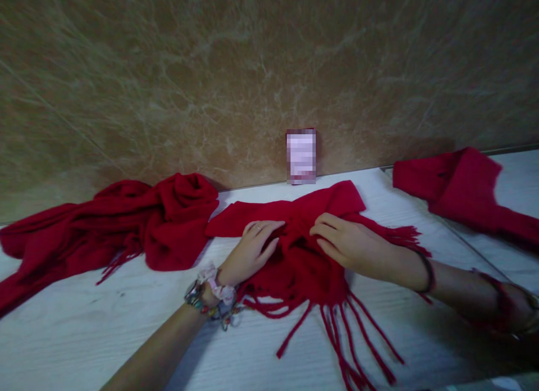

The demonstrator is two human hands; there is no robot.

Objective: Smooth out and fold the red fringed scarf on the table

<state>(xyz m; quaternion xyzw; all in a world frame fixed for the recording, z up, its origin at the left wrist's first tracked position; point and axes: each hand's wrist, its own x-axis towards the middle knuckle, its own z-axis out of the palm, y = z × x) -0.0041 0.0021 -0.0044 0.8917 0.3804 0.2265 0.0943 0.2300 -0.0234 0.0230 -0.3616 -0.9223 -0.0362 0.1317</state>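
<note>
The red scarf (305, 284) lies on the white tabletop (84, 340), a little below the middle of the frame, gathered at its centre, with a flat band running up to either side and its fringe (351, 346) fanned out toward the bottom edge. The left hand (255, 248) reaches in from the lower left, index finger stretched along the band, thumb apart from it. The right hand (347, 239) comes from the right, fingers curled and close together, tips sunk in the folds. Whether either one pinches the cloth, I cannot tell. The step in hand looks like working the bunched middle into shape; the next move seems to call for steadying one side while the other hand teases the folds out evenly. At the frame's left a second red cloth (177, 222) lies rumpled, almost touching the band; a third red cloth (458, 183) lies at the right edge. A small card (301, 155), its face blurred, is above the scarf against the brown marbled wall (210, 71)
</note>
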